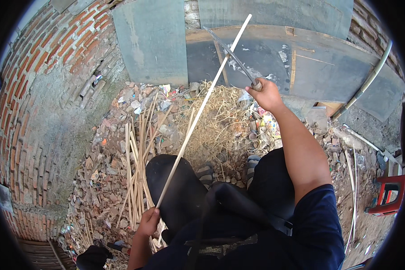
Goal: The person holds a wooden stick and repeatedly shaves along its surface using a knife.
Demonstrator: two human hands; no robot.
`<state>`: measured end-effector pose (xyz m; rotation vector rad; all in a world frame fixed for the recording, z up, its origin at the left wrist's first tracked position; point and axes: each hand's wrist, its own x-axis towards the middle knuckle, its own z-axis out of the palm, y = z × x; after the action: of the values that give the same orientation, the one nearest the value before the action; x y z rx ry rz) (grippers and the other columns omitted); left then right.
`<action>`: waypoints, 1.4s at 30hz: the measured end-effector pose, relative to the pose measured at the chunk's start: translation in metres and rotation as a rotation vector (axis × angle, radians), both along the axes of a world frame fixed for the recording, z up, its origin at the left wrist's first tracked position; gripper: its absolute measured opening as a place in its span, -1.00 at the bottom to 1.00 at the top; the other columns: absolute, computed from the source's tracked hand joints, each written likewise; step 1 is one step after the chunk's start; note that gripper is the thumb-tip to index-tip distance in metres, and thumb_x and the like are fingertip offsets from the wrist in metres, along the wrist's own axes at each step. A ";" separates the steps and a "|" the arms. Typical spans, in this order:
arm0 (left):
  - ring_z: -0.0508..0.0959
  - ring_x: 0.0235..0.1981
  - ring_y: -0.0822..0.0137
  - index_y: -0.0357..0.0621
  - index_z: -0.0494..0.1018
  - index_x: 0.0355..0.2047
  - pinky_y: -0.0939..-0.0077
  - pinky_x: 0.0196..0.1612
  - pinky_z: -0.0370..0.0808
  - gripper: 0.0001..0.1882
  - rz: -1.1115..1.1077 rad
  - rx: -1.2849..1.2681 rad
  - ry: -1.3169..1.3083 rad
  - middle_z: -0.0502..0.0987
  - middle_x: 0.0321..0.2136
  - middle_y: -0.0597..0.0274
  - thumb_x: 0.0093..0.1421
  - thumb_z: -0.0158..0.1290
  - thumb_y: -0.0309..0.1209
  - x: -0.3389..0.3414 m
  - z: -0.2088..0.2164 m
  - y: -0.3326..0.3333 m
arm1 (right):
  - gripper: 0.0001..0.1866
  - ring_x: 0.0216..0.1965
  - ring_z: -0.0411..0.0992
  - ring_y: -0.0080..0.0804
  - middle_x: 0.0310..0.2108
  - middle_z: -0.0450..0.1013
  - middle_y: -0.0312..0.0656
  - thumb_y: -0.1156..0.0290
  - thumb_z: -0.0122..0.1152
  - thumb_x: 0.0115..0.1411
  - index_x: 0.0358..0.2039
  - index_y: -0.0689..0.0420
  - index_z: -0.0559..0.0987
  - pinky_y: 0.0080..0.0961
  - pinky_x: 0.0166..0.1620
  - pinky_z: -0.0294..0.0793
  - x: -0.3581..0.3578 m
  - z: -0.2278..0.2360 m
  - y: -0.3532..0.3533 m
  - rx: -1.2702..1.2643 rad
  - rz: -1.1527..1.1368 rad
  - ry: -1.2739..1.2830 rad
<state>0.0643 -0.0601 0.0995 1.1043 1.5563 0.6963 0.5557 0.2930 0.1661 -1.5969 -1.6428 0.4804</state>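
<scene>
My left hand (149,220) is closed round the lower end of a long pale bamboo strip (197,118), near my left knee. The strip slants up and away to the right, its far tip in front of grey panels. In my right hand (267,95), arm stretched forward, is the handle of a long machete (239,62). Its dark blade points up and left and crosses the strip near the far end; whether the edge touches it I cannot tell. Below them a heap of curly shavings (220,117) lies on the ground in front of my feet.
More bamboo strips (141,166) lie in a bundle left of my left knee. Rubble (99,175) and litter cover the ground. A brick wall (36,90) stands on the left, grey panels (150,45) ahead. A red plastic stool (390,195) is at far right, near a few thin strips (352,193).
</scene>
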 end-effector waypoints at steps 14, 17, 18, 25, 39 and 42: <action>0.19 -0.68 0.66 -0.13 0.31 -0.22 0.66 -0.63 0.15 -0.79 0.098 0.043 -0.092 0.24 -0.66 0.53 0.48 -0.11 -0.26 0.013 0.043 0.010 | -0.55 -0.28 0.59 -0.12 -0.38 0.60 0.02 0.07 0.39 0.15 -0.12 0.17 0.62 -0.24 -0.13 0.51 -0.003 0.012 -0.015 -0.021 0.003 0.117; 0.22 -0.67 0.64 -0.05 0.27 -0.28 0.65 -0.62 0.17 -0.75 0.075 0.061 -0.041 0.25 -0.63 0.51 0.48 -0.14 -0.18 0.017 0.054 0.015 | -0.55 -0.26 0.59 -0.10 -0.36 0.60 0.03 0.05 0.39 0.15 -0.12 0.15 0.62 -0.24 -0.11 0.52 -0.009 0.019 -0.020 -0.048 0.023 0.090; 0.22 -0.67 0.64 -0.05 0.27 -0.28 0.65 -0.62 0.17 -0.75 0.078 0.065 -0.042 0.25 -0.63 0.51 0.48 -0.14 -0.18 0.016 0.053 0.015 | -0.55 -0.26 0.59 -0.10 -0.36 0.60 0.03 0.05 0.39 0.15 -0.12 0.15 0.62 -0.24 -0.11 0.52 -0.013 0.023 -0.022 -0.044 0.026 0.089; 0.18 -0.68 0.64 -0.03 0.25 -0.28 0.67 -0.64 0.15 -0.73 -0.010 0.232 -0.077 0.25 -0.61 0.49 0.50 -0.18 -0.15 0.033 0.054 0.032 | -0.50 -0.25 0.60 -0.01 -0.35 0.61 0.07 0.05 0.40 0.14 -0.06 0.16 0.62 -0.20 -0.10 0.53 -0.022 0.030 -0.031 0.007 0.105 -0.039; 0.14 -0.64 0.58 -0.12 0.35 -0.21 0.65 -0.59 0.08 -0.67 -0.172 0.095 -0.419 0.22 -0.59 0.44 0.50 -0.17 -0.12 0.120 0.072 0.145 | -0.72 -0.33 0.57 0.06 -0.48 0.56 -0.03 0.30 0.34 -0.06 -0.29 0.06 0.58 -0.01 -0.26 0.55 -0.072 0.061 -0.076 0.200 0.486 -0.376; 0.10 -0.65 0.57 -0.10 0.35 -0.21 0.64 -0.61 0.02 -0.65 -0.247 0.038 -0.561 0.20 -0.58 0.44 0.48 -0.16 -0.06 0.127 0.059 0.167 | -0.72 -0.32 0.58 0.04 -0.47 0.57 -0.05 0.31 0.32 -0.06 -0.29 0.05 0.58 -0.02 -0.24 0.56 -0.064 0.062 -0.071 0.170 0.493 -0.457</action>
<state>0.1918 0.1065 0.1586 0.9972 0.9180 0.7842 0.4919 0.2223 0.2281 -1.2241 -2.3745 0.2127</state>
